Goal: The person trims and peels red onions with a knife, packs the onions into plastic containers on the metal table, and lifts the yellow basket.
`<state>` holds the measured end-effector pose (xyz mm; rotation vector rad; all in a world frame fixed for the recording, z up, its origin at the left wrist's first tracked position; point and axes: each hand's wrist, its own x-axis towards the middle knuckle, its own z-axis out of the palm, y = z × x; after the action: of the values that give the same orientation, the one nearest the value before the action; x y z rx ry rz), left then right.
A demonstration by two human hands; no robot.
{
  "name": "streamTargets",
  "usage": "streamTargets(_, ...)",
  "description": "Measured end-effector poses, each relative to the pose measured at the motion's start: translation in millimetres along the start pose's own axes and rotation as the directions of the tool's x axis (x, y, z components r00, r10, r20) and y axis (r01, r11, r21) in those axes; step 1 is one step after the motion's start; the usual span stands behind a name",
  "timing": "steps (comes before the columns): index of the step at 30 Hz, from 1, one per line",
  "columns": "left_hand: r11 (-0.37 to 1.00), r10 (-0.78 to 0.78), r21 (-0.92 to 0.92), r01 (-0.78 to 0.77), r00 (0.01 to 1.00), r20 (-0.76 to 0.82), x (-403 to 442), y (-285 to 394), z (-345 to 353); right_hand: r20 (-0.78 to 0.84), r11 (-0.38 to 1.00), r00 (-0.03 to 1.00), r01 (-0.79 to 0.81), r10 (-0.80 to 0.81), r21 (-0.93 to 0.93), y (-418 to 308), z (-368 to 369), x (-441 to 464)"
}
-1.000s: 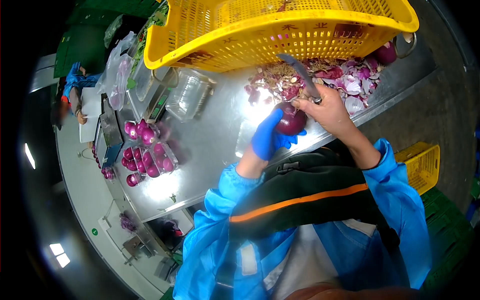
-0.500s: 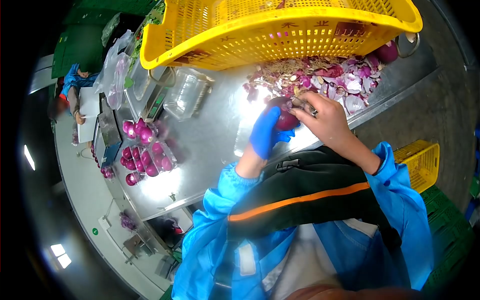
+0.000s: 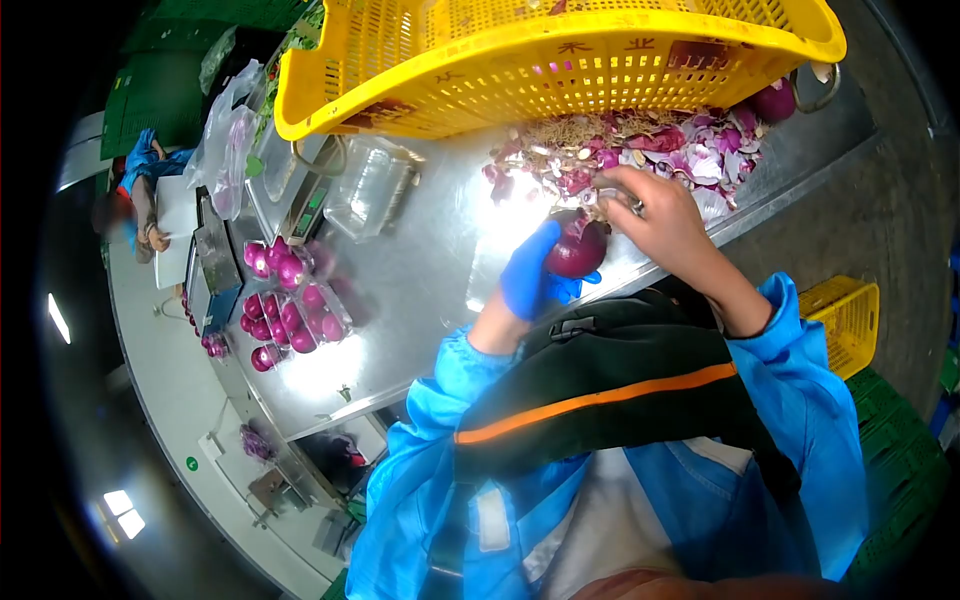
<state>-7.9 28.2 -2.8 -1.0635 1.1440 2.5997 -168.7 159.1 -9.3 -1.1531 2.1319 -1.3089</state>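
My left hand (image 3: 530,274), in a blue glove, is wrapped round a large red onion (image 3: 577,247) near the table's front edge. Just above the onion's top is my bare right hand (image 3: 650,205), its thumb and fingers curled together. A small dark bit shows between those fingers, too small to name. Beyond both hands lies a heap of purple and white onion skins (image 3: 690,160) mixed with dry roots, on the metal table (image 3: 430,270).
A yellow crate (image 3: 560,75) stands behind the skins, with another red onion (image 3: 773,102) by its right end. To the left are clear packs of red onions (image 3: 290,318), empty clear trays (image 3: 372,188) and a scale (image 3: 305,205). Another person (image 3: 145,195) works far left.
My right hand has risen slightly off the onion's top. The onion has turned and sits a little lower in my left hand, showing more of its round side.
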Motion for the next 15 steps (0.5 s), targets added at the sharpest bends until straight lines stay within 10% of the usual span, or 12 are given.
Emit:
streamTargets(10, 0.998, 0.022, 0.063, -0.026, 0.998, 0.063, 7, -4, -6, 0.217, 0.912, 0.929, 0.346, -0.3, -0.219, -15, -9, -5)
streamTargets(15, 0.944, 0.083, 0.312, -0.107, 0.992, 0.089, -9, -7, -3, 0.048, 0.972, 0.987, 0.159, -0.153, -0.173, 12, 0, 5)
